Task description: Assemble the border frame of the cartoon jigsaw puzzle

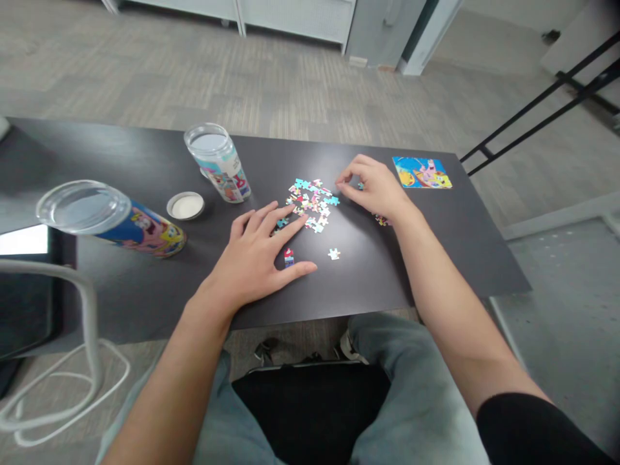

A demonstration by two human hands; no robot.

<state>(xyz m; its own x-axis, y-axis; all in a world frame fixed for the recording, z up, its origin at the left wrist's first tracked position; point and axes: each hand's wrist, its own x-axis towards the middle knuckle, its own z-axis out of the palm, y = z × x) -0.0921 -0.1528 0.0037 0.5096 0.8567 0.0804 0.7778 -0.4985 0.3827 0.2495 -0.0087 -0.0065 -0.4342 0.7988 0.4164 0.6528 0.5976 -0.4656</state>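
A loose pile of small jigsaw puzzle pieces [312,205] lies on the dark table. My left hand [259,252] rests palm down beside it, fingers spread, with fingertips at the pile's near left edge. One red and blue piece [289,258] shows between its thumb and index finger. To the right of the pile is my right hand [371,187], its thumb and fingertips drawn together; whatever they pinch, if anything, is hidden. More pieces [382,220] lie partly covered under the right wrist. A single pale piece [334,254] sits apart on the near side.
A colourful picture card [422,173] lies at the far right of the table [460,245]. On the left stand two clear-topped cartoon canisters, a smaller one [225,169] and a larger one [150,229], with a round lid [186,206] between. A white cable [90,310] hangs at left.
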